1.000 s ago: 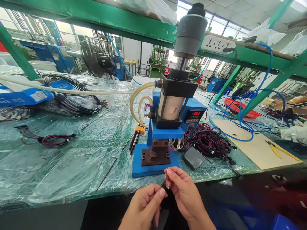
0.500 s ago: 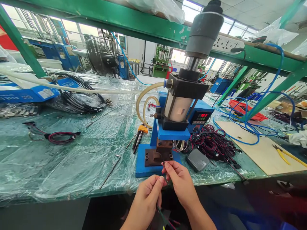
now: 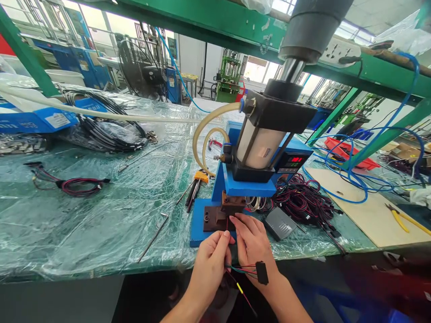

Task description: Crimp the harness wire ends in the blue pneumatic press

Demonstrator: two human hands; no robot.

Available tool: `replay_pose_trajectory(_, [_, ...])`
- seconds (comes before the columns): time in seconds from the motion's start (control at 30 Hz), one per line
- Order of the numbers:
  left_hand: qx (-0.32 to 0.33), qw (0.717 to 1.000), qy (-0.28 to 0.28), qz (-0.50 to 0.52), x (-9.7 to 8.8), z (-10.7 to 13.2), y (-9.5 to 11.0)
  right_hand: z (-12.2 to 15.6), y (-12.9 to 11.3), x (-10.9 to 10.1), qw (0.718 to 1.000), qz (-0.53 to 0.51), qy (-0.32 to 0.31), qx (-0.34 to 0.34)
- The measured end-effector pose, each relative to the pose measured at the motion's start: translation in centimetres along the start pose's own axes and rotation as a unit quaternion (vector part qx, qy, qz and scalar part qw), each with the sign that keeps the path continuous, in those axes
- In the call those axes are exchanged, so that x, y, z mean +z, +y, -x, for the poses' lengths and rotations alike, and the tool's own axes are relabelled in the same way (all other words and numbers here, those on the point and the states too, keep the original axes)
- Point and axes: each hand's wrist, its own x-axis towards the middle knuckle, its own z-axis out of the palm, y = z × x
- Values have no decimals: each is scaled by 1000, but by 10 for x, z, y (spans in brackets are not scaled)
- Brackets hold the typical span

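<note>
My left hand [image 3: 210, 264] and my right hand [image 3: 251, 242] are closed together on a thin red wire [image 3: 227, 223] of a small wire harness. The wire's end points up toward the brown die block [image 3: 218, 216] on the blue base of the pneumatic press [image 3: 259, 148]. Both hands sit at the table's front edge, right before the press base. The harness's coloured wires and black connector [image 3: 261, 272] hang under my right wrist. The press cylinder stands tall above the die.
A grey foot-switch-like box [image 3: 280, 223] and a heap of red-black harnesses [image 3: 303, 199] lie right of the press. Hex keys [image 3: 193, 190], a loose L-key [image 3: 153, 237], a red-black harness [image 3: 76, 185], black cable coils [image 3: 107, 134], a plywood board [image 3: 367, 208] and yellow pliers [image 3: 400, 218] rest on the plastic-covered table.
Both hands moved forward from the table edge to the press base, bringing the wire end up to the die. The black connector has come into sight below my right wrist.
</note>
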Motion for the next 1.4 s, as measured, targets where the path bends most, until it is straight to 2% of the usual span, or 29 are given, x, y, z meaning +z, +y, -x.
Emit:
replay_pose_trajectory(0.17, [-2, 1000, -5, 10, 0, -3, -3, -2, 0, 0, 996, 78, -23, -44])
replay_pose_trajectory(0.4, [-6, 1000, -10, 13, 1, -5, -1, -2, -6, -3, 991, 124, -50, -27])
replay_pose_trajectory(0.67, [-22, 1000, -8, 18, -1, -4, 1, -5, -7, -2, 990, 123, -64, -15])
replay_pose_trajectory(1.03, [-4, 999, -31, 5, -5, -1, -4, 2, -1, 5, 994, 95, -48, -4])
replay_pose_trajectory(1.4, [-6, 1000, -28, 2, -5, -1, -3, 6, 1, 8, 997, 73, -27, -2])
